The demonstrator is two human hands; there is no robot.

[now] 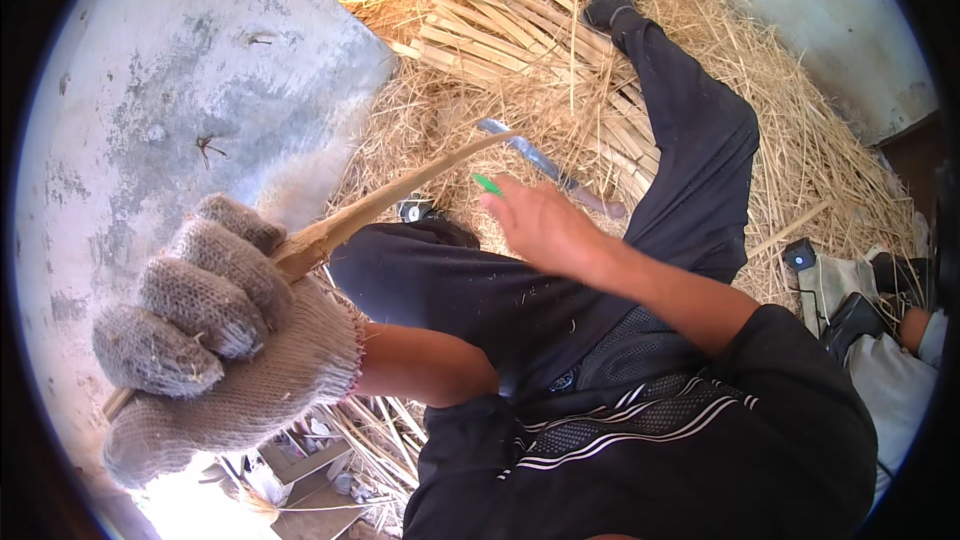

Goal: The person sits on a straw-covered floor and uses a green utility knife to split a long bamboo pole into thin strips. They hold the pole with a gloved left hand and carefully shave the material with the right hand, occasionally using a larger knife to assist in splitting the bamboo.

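My left hand (205, 330), in a grey knitted glove, is wrapped round a long split strip of bamboo (385, 195). The strip slants up to the right, and its thin, curved tip passes just above my right hand. My bare right hand (545, 227) is closed round a small bright green piece (487, 183) that sticks out past the fingers. Most of that piece is hidden, so its kind does not show. Beyond the right hand, a large knife (545, 162) with a grey blade and a wooden handle lies on the shavings between my legs.
Pale shavings (820, 150) cover the floor, with a pile of split bamboo strips (490, 25) at the far side. A worn whitish slab (210, 90) is at left. Grey cloth (890, 385) and part of another person (913, 328) show at the right edge.
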